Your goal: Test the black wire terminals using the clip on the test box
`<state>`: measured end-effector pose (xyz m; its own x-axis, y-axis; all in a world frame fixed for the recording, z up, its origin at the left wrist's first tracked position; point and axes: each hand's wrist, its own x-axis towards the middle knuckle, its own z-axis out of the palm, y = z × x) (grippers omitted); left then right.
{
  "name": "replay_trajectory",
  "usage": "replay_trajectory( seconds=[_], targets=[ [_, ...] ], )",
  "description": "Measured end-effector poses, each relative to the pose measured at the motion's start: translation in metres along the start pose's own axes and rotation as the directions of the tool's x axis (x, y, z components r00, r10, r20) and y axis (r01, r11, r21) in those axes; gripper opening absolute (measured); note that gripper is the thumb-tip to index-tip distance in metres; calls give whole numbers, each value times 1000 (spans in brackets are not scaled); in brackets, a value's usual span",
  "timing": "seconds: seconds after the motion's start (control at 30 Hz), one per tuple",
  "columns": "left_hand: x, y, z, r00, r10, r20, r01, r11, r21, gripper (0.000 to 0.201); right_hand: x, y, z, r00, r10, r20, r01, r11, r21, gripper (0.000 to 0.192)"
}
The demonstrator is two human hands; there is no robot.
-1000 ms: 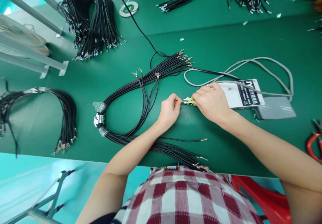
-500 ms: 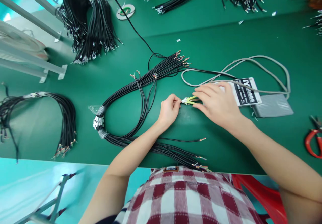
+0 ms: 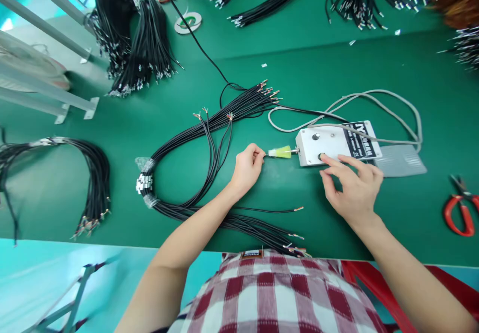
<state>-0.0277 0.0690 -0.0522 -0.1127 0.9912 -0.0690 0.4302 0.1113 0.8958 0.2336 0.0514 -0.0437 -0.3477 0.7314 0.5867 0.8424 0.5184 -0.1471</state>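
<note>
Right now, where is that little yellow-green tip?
In the head view, the yellow-green tip sits mid-table on the green mat, between the left hand and the white control box.

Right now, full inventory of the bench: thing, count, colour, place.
control box: 1, white with black label, centre right
yellow-green tip: 1, on the box's left end
foot pedal: 1, grey, right of box
grey cable: 1, looped behind box
taped wire bundle: 1, black, centre
loose wires: several, black with bare copper ends, near edge
other wire bundles: several, black, left and far side
tape roll: 1, white-green, far side
scissors: 1, red, right edge
table: 1, green
left hand: pinching a wire end at the tip
right hand: fingertip on the box's front button
</note>
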Motion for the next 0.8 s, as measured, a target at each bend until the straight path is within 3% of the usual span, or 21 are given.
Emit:
replay_trajectory(
  seconds=[0.1,0.2,0.3,0.37,0.43,0.47,0.57,0.63,0.67,0.73,0.77,0.8],
  targets=[
    [-1,-4,-7,999,-27,-30,24,997,-74,11,2,0,-1,1000,21,-20,-20,999,50,18],
    [5,-6,-25,993,-45,-107,25,983,-183,10,1,-8,-10,998,69,-11,-65,975,212,21],
    [21,-8,-60,943,-83,-323,3,971,-238,10,-7,-18,-20,981,42,189,-130,868,480,25],
    [36,-14,-90,894,-228,-385,72,923,-377,12,-14,-25,-23,905,-57,421,-231,766,600,36],
    [51,-24,-117,839,-358,-410,131,864,-486,16,-21,-32,-22,807,-139,574,-333,695,637,43],
    [57,-29,-128,822,-385,-419,142,852,-504,17,-24,-36,-21,777,-153,610,-372,670,642,39],
    [65,-39,-143,805,-406,-433,154,847,-508,21,-27,-45,-16,755,-104,648,-476,592,650,14],
    [56,-35,-135,804,-338,-489,111,894,-434,15,-26,-50,-13,741,-51,669,-544,537,644,9],
    [46,-28,-125,804,-242,-544,53,939,-340,9,-25,-51,-13,733,-23,680,-577,508,639,9],
    [17,-7,-97,808,83,-584,-123,992,-29,19,-23,-53,-11,711,30,703,-644,430,633,11],
    [-1,6,-80,842,220,-492,-199,975,97,21,-22,-54,-11,697,58,714,-678,378,631,12],
    [-20,19,-63,916,288,-279,-257,956,145,17,-20,-54,-10,680,85,729,-712,315,628,13]
  ],
)
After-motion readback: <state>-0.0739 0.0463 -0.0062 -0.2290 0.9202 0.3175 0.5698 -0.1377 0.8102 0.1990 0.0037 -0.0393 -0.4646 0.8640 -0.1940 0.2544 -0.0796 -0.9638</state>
